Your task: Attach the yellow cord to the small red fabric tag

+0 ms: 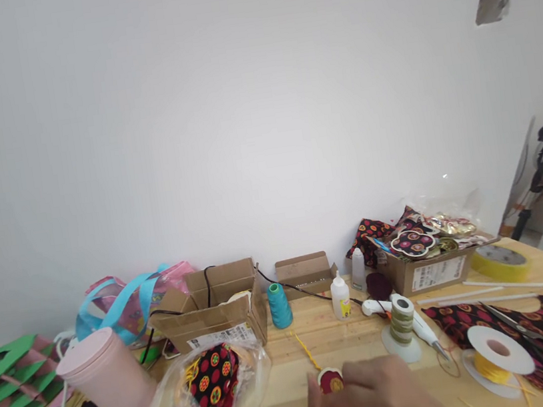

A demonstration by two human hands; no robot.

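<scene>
Nearby, a clear bag [210,384] holds patterned fabric while the hand [374,398] pinches a red disc [331,380].

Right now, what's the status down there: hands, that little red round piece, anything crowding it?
Hands bunched together at table edge, fingers curled around small dark-red round fabric piece; left and right indistinguishable. Yellow cord trails from it. Olive thread spool close by; clear plastic bag alongside.
</scene>
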